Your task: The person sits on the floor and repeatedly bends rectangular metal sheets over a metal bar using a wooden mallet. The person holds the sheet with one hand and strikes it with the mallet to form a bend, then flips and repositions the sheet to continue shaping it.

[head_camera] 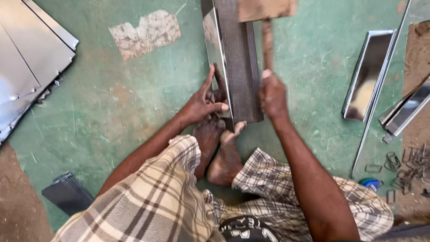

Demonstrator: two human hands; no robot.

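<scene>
Green floor (125,103) is the workbench. Dark steel bar (239,67) runs from top centre to frame middle, acting as the anvil edge; shiny metal sheet (216,49) leans on its left side. Both feet (221,148) butt the bar's near end, bracing it. Left hand (204,103), fingers spread open, presses sheet against bar. Right hand (272,96) is fisted around wooden mallet (267,27), head raised at top edge.

Left hand (204,104) presses shiny sheet (214,54) against iron bar (239,62); right hand (272,96) grips mallet (267,27).
</scene>
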